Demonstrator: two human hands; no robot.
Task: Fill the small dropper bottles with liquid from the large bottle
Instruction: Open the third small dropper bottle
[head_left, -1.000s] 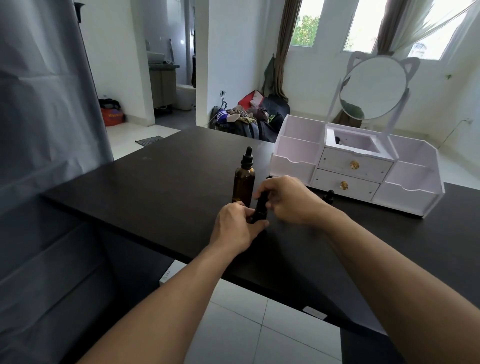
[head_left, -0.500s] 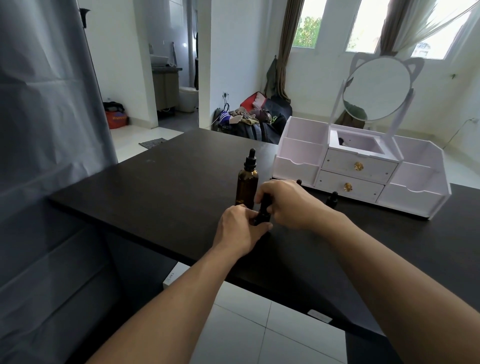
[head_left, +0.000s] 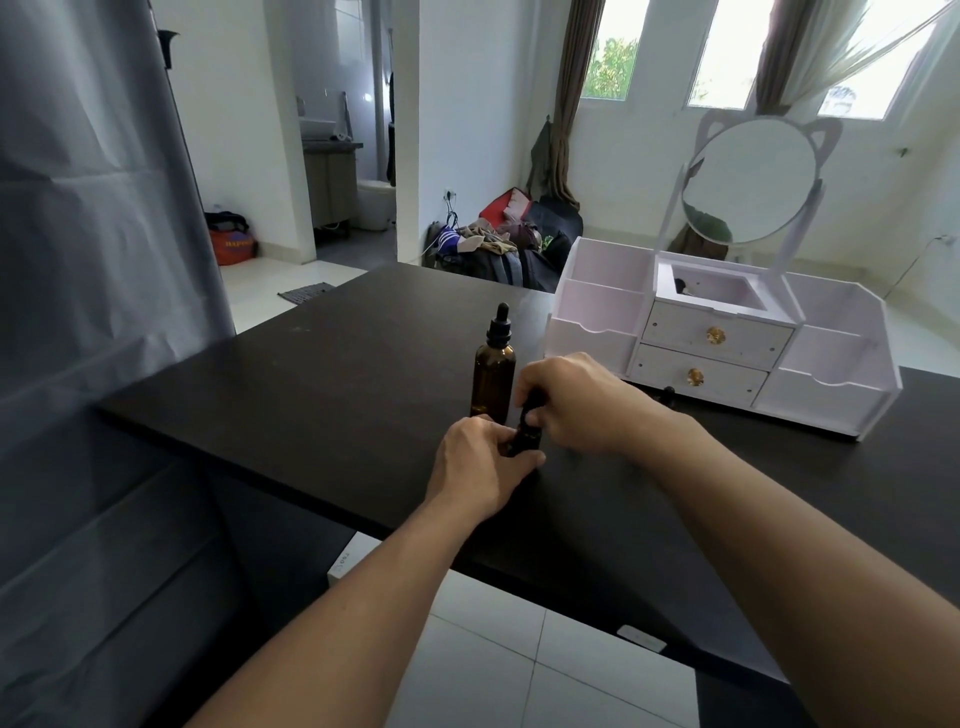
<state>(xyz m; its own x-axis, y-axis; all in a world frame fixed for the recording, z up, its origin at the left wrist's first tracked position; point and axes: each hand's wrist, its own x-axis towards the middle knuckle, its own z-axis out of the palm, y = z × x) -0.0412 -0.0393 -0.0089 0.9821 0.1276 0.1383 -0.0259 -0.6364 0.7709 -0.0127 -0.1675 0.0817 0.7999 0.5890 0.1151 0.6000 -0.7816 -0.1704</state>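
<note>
On the table (head_left: 311, 374), the left hand (head_left: 478, 462) clasped the body of a small bottle (head_left: 525, 435) standing at 5 o'clock of the amber bottle (head_left: 492, 382). The right hand (head_left: 571, 402) pinched its cap from 2 o'clock. It looked light, smooth glass, likely slippery and breakable; best steadied low while twisting the cap.

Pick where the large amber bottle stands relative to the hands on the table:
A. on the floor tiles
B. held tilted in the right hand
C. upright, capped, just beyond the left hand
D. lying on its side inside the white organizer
C: the large amber bottle stands upright with its black dropper cap on, just beyond the left hand, while both hands work a small dark bottle.
</note>
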